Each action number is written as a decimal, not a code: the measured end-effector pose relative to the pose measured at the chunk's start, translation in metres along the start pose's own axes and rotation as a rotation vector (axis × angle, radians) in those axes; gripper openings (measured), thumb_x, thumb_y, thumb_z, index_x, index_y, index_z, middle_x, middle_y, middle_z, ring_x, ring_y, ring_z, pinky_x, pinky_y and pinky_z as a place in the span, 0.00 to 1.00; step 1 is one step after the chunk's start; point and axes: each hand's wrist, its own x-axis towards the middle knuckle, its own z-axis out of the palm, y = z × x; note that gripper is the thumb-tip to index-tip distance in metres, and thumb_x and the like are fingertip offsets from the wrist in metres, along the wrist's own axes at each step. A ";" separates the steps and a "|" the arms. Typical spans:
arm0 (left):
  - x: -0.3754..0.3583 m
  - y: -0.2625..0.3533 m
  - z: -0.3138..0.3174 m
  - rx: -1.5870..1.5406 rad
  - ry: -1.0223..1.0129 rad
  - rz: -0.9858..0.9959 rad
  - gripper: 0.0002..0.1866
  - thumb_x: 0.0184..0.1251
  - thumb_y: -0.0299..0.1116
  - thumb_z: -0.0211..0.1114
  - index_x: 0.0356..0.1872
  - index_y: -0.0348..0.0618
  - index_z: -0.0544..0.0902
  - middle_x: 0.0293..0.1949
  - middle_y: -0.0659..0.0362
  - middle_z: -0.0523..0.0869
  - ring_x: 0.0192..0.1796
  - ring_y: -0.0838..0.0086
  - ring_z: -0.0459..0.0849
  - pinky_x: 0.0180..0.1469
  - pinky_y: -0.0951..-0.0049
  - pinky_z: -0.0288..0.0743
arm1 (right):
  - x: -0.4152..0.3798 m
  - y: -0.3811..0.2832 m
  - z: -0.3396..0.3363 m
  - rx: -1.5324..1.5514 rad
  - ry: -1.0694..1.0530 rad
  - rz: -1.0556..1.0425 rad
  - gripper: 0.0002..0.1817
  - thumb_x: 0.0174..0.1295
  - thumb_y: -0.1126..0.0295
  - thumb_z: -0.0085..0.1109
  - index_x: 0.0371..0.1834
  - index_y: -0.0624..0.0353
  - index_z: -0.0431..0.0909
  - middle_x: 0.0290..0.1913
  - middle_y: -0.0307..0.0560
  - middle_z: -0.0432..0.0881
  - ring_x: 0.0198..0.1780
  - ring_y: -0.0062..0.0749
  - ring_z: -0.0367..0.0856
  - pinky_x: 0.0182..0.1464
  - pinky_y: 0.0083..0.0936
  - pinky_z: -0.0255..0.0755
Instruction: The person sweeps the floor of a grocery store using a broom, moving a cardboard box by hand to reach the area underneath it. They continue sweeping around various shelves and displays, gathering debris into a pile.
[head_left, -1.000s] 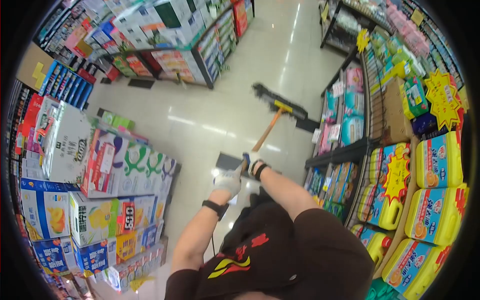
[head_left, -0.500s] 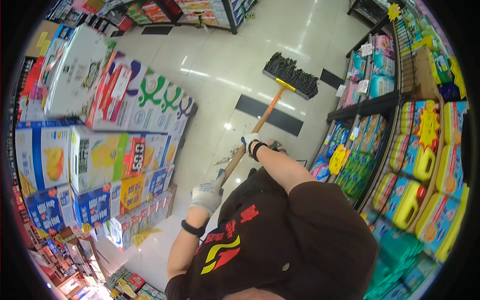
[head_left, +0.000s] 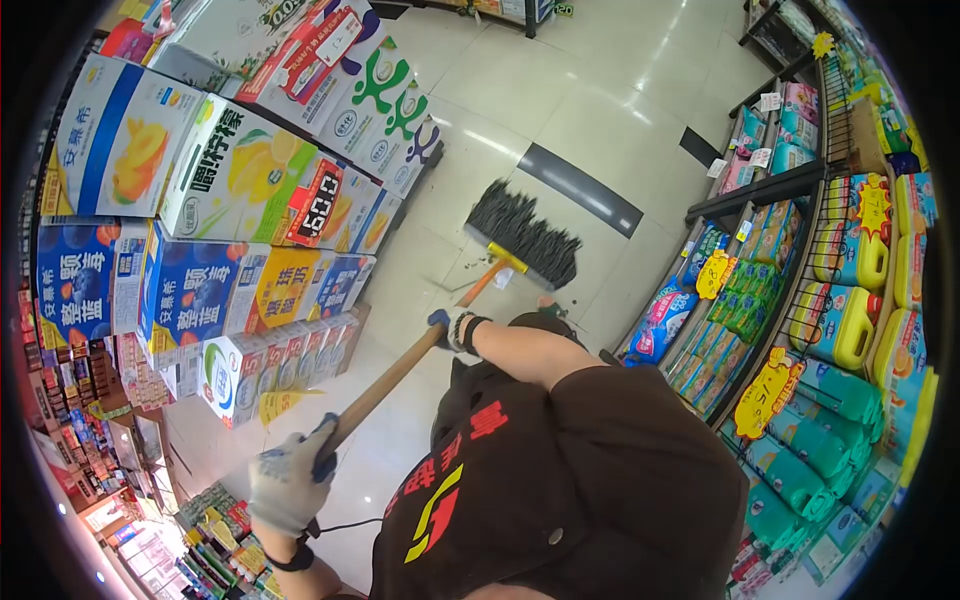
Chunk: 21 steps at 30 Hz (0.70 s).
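A flat mop with a shaggy dark head [head_left: 525, 235], a yellow clamp and a wooden handle [head_left: 395, 375] slants across the head view. Its strands rest on the shiny floor ahead of me. My left hand [head_left: 295, 478], in a white glove with blue-grey fingers, is closed round the upper end of the handle at lower left. Farther down the handle, my right hand [head_left: 455, 330] grips it, also gloved and partly hidden by a beaded bracelet and dark band. A small scrap of debris lies on the floor near the clamp.
Stacked drink cartons [head_left: 240, 170] rise close on the left, with a yellow tag at their foot. Shelves [head_left: 735, 300] of packaged goods and yellow bottles line the right side. Pale floor tiles [head_left: 590, 90] with dark inlaid strips run between them.
The mop has been drawn back toward me and to the left, both hands moving down-left with it. My view has also shifted, and both hands keep their hold.
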 end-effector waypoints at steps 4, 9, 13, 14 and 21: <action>-0.034 -0.003 -0.030 -0.019 0.205 0.080 0.22 0.44 0.31 0.66 0.46 0.51 0.79 0.22 0.56 0.75 0.23 0.61 0.75 0.27 0.64 0.67 | -0.043 0.043 0.035 0.058 -0.059 0.077 0.12 0.45 0.72 0.61 0.31 0.56 0.67 0.29 0.45 0.72 0.33 0.39 0.76 0.38 0.37 0.77; -0.068 0.005 -0.066 -0.073 0.201 -0.010 0.21 0.41 0.26 0.66 0.43 0.45 0.81 0.24 0.55 0.77 0.26 0.62 0.77 0.29 0.67 0.68 | -0.120 0.042 0.045 0.081 -0.170 -0.016 0.12 0.46 0.69 0.61 0.32 0.57 0.69 0.31 0.46 0.74 0.32 0.40 0.78 0.36 0.35 0.78; -0.058 0.006 -0.070 -0.159 0.322 0.145 0.21 0.37 0.21 0.65 0.41 0.39 0.81 0.26 0.51 0.78 0.25 0.62 0.78 0.27 0.69 0.69 | -0.170 0.006 0.030 0.145 -0.249 -0.165 0.14 0.51 0.66 0.61 0.35 0.60 0.68 0.32 0.49 0.74 0.34 0.40 0.78 0.39 0.36 0.78; -0.052 0.007 -0.074 -0.121 0.290 0.110 0.22 0.36 0.21 0.66 0.41 0.38 0.81 0.27 0.51 0.78 0.25 0.62 0.78 0.27 0.69 0.69 | -0.188 -0.006 0.024 0.164 -0.251 -0.184 0.14 0.51 0.66 0.61 0.35 0.60 0.68 0.32 0.49 0.74 0.34 0.40 0.78 0.39 0.36 0.78; 0.044 0.065 -0.067 -0.271 0.265 0.255 0.23 0.41 0.25 0.68 0.46 0.43 0.79 0.32 0.50 0.81 0.33 0.58 0.80 0.36 0.66 0.73 | -0.210 -0.110 -0.068 0.374 -0.152 -0.542 0.13 0.55 0.60 0.58 0.33 0.57 0.69 0.31 0.49 0.75 0.32 0.40 0.76 0.40 0.38 0.76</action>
